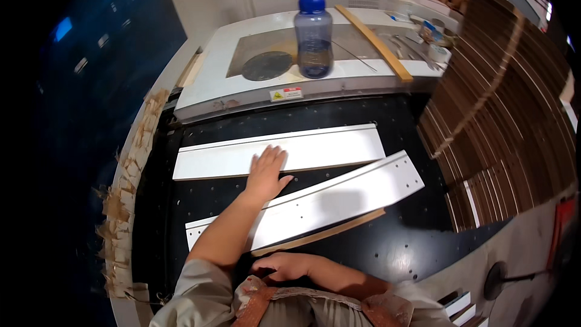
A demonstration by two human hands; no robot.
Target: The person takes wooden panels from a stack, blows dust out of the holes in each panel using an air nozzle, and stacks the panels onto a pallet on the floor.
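My left hand (265,175) lies on a white board (330,147) with a groove along its far edge. The fingers are spread and flat on its surface, with the thumb out to the right. Nearer to me, a second white board (339,197) lies at a slant under my left forearm, with small drilled holes at its ends and middle. Its right end reaches the far board's near right corner. Along its near side runs a brown strip (327,231). My right hand (283,265) is close to my body, fingers curled; what they hold, if anything, is hidden.
Both boards lie on a black perforated table (399,248). Beyond it, a white machine top bears a blue water bottle (314,42), a wooden bar (375,42), a dark disc (267,66) and tape rolls (439,54). A tall stack of brown panels (502,115) stands at the right.
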